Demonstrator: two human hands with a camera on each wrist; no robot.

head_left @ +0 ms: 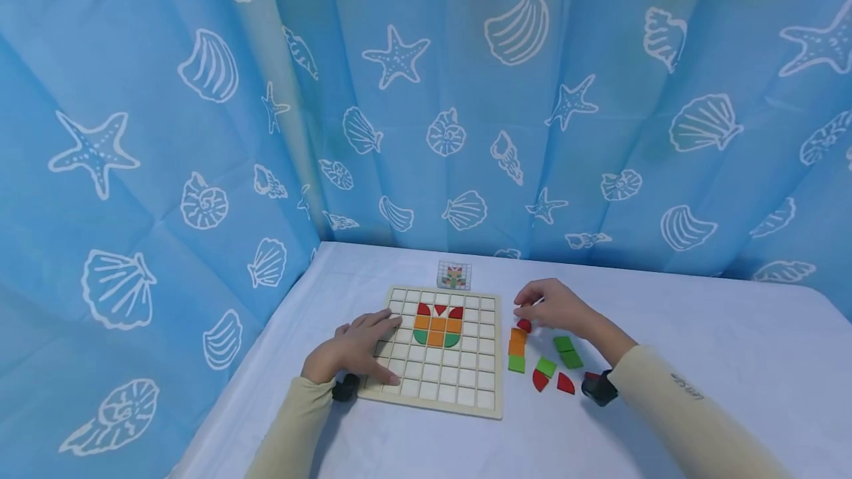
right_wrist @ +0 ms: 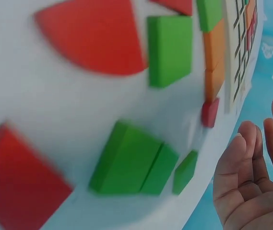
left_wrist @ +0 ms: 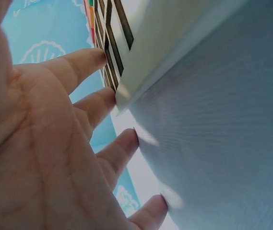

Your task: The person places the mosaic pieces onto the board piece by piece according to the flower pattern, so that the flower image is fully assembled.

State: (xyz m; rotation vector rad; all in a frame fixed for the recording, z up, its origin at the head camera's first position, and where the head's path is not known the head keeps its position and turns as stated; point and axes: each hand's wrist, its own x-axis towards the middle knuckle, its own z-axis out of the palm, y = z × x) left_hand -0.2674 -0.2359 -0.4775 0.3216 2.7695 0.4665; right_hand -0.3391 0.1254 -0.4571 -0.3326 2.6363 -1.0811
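Observation:
My left hand (head_left: 354, 350) rests spread over the left edge of a pale wooden grid board (head_left: 431, 406); its fingers are straight in the left wrist view. Red, orange and green tiles (head_left: 435, 324) form a tulip-like pattern in the board's upper middle. To the right of the board, my right hand (head_left: 558, 307) hovers with bent fingers just above a red quarter-round tile (head_left: 524, 325). Its fingers (right_wrist: 244, 148) curve toward the thumb in the right wrist view, and I cannot tell whether a tile is between the fingertips.
Orange tiles (head_left: 517, 341) and a light green square (head_left: 516, 364) lie along the board's right side. Dark green squares (head_left: 568, 352) and red quarter-rounds (head_left: 565, 384) lie farther right. A small pattern card (head_left: 454, 276) lies behind the board. A blue shell-print curtain (head_left: 426, 131) surrounds the white table.

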